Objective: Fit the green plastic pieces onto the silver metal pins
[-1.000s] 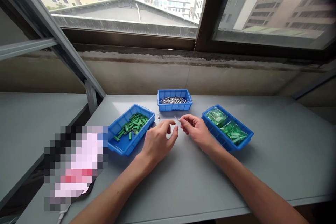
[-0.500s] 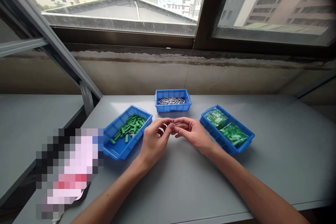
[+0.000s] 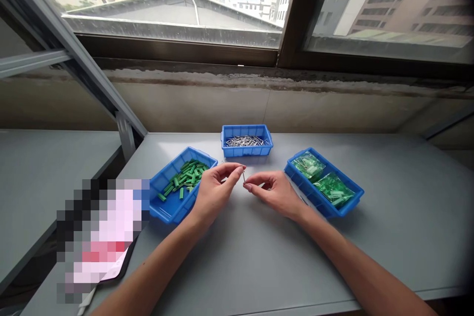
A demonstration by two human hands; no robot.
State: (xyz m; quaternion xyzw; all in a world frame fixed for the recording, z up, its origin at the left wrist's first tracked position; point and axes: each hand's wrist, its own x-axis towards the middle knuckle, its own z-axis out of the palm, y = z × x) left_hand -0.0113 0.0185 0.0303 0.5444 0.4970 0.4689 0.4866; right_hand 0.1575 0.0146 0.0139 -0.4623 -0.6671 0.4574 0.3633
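Observation:
A thin metal pin stands nearly upright between my two hands over the middle of the table. My left hand pinches its upper end between thumb and fingertip. At its lower end, my right hand closes thumb and finger on it. Beyond the hands, a small blue bin holds many similar metal pins. Green strips lie in the blue bin beside my left hand. To the right, another blue bin contains clear bags with green pieces.
The grey table runs up to a wall below the window. A pixelated flat object with a cable lies at the left edge. A metal frame bar slants down at the left.
My hands have moved slightly apart, and the pin between them now shows nearly upright. The whole view has shifted a little.

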